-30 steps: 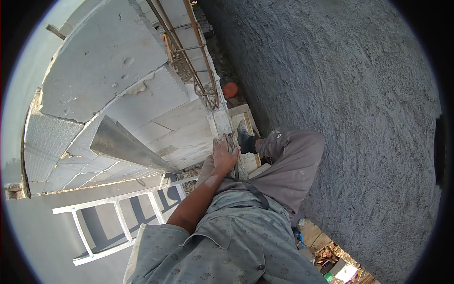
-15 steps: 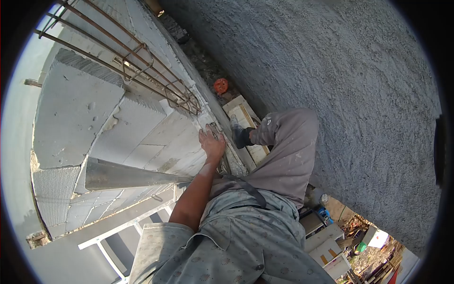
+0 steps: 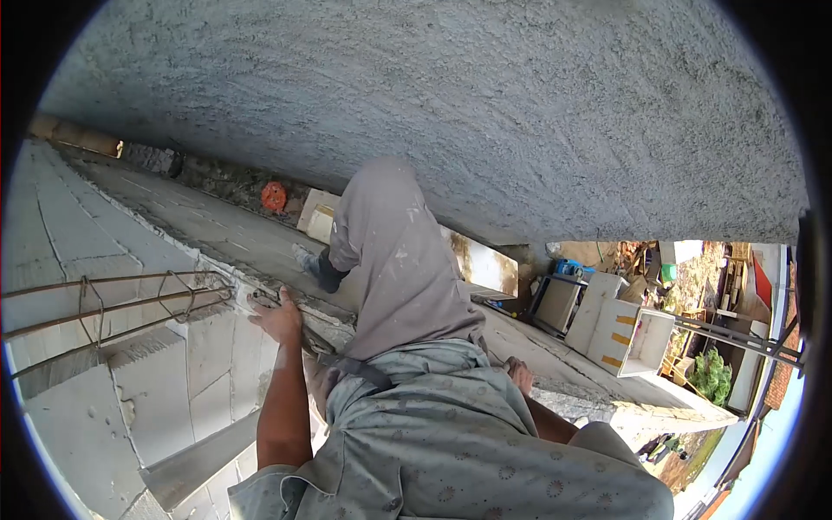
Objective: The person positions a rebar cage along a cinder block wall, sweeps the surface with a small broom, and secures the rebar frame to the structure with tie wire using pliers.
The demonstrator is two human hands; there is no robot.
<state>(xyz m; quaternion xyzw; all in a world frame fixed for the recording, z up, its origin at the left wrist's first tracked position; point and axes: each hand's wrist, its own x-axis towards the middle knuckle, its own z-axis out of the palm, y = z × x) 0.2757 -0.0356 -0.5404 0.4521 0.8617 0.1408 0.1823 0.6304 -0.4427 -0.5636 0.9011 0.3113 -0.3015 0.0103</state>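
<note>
At nine o'clock, rust-brown ribbed-looking steel bars [image 3: 113, 279] run lengthwise, tied by bent wire hoops and ending near a pale, crusted edge. Below them, towards eight o'clock, pale grey rectangular masonry blocks [image 3: 156, 403] show smooth, pitted faces and thin joints; a long, flat, smooth grey strip [image 3: 201, 459] slants across them at half past seven. At ten o'clock a round, orange, flattish object [image 3: 274, 197] lies in the dark gap. The left hand [image 3: 279, 319], between eight and nine o'clock, lies palm down with its fingers spread apart, touching the rough, mortar-crusted grey ledge [image 3: 325, 324] just beyond the bar ends. This ledge slopes down rightward past the person. A dark, dust-toed shoe [image 3: 324, 271] shows near nine o'clock, beside the bent knee in mauve-grey cloth trousers [image 3: 399, 251]. Across twelve o'clock stretches a coarse, grainy grey plaster wall [image 3: 451, 104]. The right hand [image 3: 520, 376], between four and five o'clock, is partly hidden by the patterned pale green shirt [image 3: 451, 433]; I cannot tell how its fingers stand. Near four o'clock, a hollow white box [image 3: 646, 342] sits before a leafy green plant [image 3: 711, 374].
</note>
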